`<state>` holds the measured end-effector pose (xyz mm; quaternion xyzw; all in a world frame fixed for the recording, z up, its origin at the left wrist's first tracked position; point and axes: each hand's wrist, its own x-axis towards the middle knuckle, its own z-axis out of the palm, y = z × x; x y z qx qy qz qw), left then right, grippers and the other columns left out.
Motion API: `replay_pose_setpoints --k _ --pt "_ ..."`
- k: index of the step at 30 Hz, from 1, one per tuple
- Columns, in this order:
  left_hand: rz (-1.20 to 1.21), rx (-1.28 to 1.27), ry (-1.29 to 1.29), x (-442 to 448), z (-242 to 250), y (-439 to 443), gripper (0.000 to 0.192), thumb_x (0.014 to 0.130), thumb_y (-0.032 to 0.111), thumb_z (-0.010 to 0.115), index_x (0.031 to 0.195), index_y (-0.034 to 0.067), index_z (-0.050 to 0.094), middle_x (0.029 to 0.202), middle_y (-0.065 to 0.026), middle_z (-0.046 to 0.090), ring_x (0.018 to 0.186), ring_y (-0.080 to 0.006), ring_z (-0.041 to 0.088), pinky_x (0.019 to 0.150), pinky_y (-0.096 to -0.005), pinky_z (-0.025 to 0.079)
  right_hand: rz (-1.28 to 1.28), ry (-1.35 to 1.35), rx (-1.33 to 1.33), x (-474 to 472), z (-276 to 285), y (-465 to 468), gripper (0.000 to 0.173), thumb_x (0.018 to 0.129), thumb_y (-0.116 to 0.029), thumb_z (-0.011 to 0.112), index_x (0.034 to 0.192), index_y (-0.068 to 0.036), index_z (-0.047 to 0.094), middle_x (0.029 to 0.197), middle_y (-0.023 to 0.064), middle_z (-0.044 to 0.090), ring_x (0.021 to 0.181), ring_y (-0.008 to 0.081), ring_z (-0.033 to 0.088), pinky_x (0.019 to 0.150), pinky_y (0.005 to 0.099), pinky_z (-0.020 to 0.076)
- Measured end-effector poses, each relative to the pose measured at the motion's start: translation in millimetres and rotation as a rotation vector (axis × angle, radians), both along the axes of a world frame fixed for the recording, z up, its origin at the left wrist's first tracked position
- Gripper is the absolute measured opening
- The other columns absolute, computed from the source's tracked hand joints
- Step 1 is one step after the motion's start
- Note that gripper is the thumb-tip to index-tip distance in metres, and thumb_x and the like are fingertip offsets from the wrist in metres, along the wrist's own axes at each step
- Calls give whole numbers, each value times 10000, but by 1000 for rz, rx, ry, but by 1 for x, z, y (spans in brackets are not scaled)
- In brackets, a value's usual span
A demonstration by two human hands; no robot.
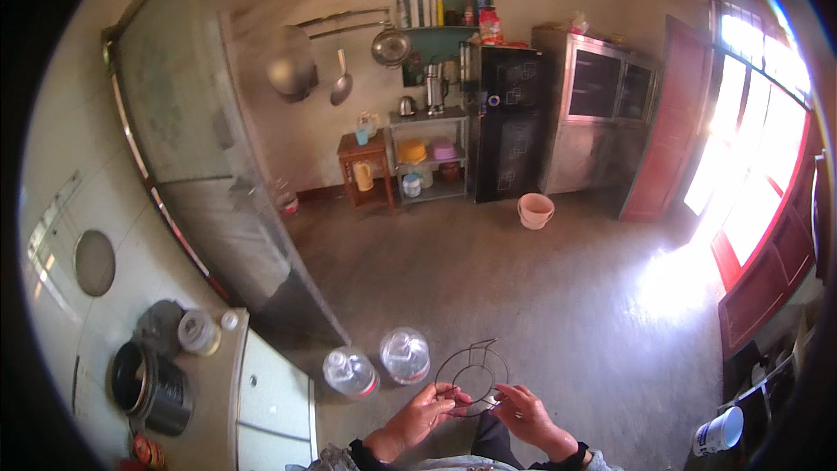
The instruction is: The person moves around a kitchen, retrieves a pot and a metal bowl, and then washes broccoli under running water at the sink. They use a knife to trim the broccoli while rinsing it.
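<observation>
A round wire rack (472,368) of dark metal, with a larger ring around a smaller one, is held out in front of my body. My left hand (428,411) grips its left side, thumb on top. The fingers of my right hand (523,413) close on its right rim. A small white thing shows by my right fingertips, too small to name. Just beyond my left hand, two large clear plastic bottles (405,356) stand on the floor, one with a red band near its base.
At the left, a counter (225,366) bears a dark pot (149,389) and a lidded jar (199,332). A pink bucket (535,211) stands on the floor by the black refrigerator (513,124). A white tub (718,432) sits at lower right, below the red double door (762,291).
</observation>
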<state>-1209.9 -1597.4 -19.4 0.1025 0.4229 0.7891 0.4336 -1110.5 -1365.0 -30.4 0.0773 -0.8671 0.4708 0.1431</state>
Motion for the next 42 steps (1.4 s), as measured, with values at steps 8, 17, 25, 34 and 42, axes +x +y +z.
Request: replay_pose_setpoints --k 8,17,25,34,42 --pt "109 -92 -241 -156 4 118 288 1029 124 440 1286 3 484 1268 -214 585 1196 -375 576 1015 -522 478 98 -17 -89 -198 9 128 394 906 -61 647 1284 -23 542 1029 176 610 861 284 685 728 347 561" --pt "243 -85 -192 -319 31 157 394 1066 260 342 1266 -31 515 1199 -252 627 1134 -397 613 966 -498 491 353 -53 -323 -426 30 187 443 958 -59 574 1362 -7 401 1027 175 661 845 259 710 740 341 557" --pt "380 -77 31 -520 22 150 494 1063 330 354 1269 -90 513 1051 -235 672 944 -342 672 838 -402 525 416 15 -121 -618 54 201 337 953 -107 617 1262 -7 524 948 126 684 801 242 719 680 336 562" --pt "206 124 -192 -745 41 168 522 1021 410 451 1220 -60 558 962 -147 689 881 -279 673 791 -373 542 506 307 265 -831 91 230 474 870 -87 670 1325 -97 540 1019 94 659 868 227 655 704 367 540" --pt "118 328 -152 -913 43 183 803 980 619 397 1394 -67 450 956 -140 662 839 -252 598 769 -345 464 605 225 401 -1005 125 262 266 911 -155 684 1140 -55 596 913 124 696 780 292 703 651 358 556"
